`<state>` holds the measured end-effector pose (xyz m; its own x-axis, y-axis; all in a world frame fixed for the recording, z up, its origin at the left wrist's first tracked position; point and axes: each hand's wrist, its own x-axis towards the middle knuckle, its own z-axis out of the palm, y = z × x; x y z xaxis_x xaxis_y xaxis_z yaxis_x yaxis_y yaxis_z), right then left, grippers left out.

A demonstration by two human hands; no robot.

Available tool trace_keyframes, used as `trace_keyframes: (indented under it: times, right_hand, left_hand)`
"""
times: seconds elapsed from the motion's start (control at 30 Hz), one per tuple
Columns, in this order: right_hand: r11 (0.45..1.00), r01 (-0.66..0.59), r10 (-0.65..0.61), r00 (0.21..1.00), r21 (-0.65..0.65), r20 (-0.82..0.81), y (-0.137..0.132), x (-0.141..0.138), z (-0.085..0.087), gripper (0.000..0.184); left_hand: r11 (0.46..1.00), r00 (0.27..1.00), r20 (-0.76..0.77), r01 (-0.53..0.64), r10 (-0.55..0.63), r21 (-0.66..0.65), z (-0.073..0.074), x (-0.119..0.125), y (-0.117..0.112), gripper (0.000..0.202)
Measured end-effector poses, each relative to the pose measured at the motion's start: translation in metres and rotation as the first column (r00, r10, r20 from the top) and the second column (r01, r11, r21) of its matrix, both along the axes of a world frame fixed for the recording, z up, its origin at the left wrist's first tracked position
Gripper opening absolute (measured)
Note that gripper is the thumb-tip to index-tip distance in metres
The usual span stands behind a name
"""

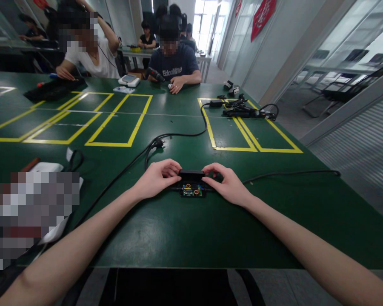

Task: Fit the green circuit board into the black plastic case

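Note:
A small black box, a power adapter point(191, 174) with its case open, lies on the green table point(178, 229) in front of me. Its circuit board point(191, 190) with copper coils shows on the near side. My left hand point(156, 178) pinches the adapter's left end with curled fingers. At the right end, my right hand point(228, 183) grips it the same way. Black cables run out from both sides of the adapter.
A black power cord with plug point(158, 142) snakes to more adapters and cables point(242, 111) at the far right. Yellow tape rectangles point(118, 119) mark the table. Two people sit at the far edge. White items lie at the near left point(46, 168).

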<state>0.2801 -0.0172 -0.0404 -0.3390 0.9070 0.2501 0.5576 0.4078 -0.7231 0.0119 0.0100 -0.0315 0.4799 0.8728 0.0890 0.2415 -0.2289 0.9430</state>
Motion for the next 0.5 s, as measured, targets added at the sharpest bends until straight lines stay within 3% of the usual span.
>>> trace_keyframes:
  times: [0.17, 0.5]
  right_hand:
    - [0.999, -0.038, 0.041, 0.997, 0.031, -0.07, -0.0003, 0.0008, 0.0002, 0.014]
    - [0.997, -0.071, 0.072, 0.994, 0.008, -0.087, 0.0003, 0.0014, -0.0017, 0.014]
  left_hand:
    - [0.995, 0.999, 0.031, 0.027, -0.024, -0.1, 0.0042, -0.0004, -0.0007, 0.025]
    - [0.991, 0.998, 0.053, 0.052, -0.046, -0.127, 0.0053, 0.0007, -0.0012, 0.023]
